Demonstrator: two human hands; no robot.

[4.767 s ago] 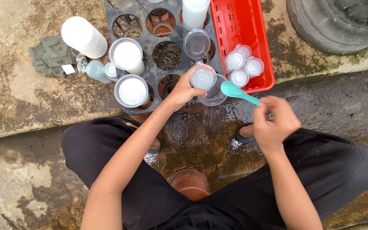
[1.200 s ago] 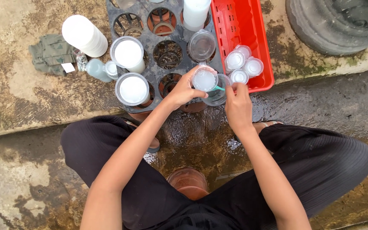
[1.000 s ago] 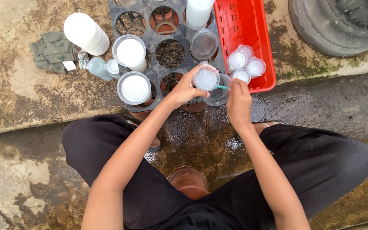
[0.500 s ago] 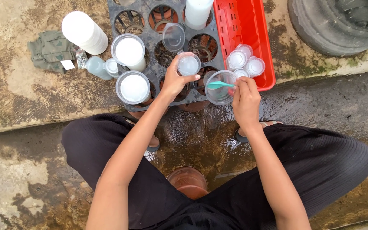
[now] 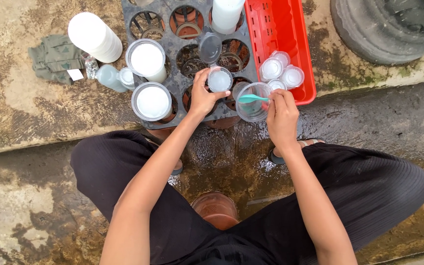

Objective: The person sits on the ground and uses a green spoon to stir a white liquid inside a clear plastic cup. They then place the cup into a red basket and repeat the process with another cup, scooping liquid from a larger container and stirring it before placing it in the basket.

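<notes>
The left hand [image 5: 203,98] has its fingers curled around a small clear cup [image 5: 219,79] of white liquid, held over the black crate [image 5: 182,29]. The right hand [image 5: 280,115] pinches the handle of a teal spoon [image 5: 252,98], its bowl inside a larger clear cup [image 5: 252,103] at the crate's near edge. Just right, a red basket [image 5: 290,24] holds small lidded cups [image 5: 281,71]. Two white-filled containers [image 5: 148,78] stand to the left.
</notes>
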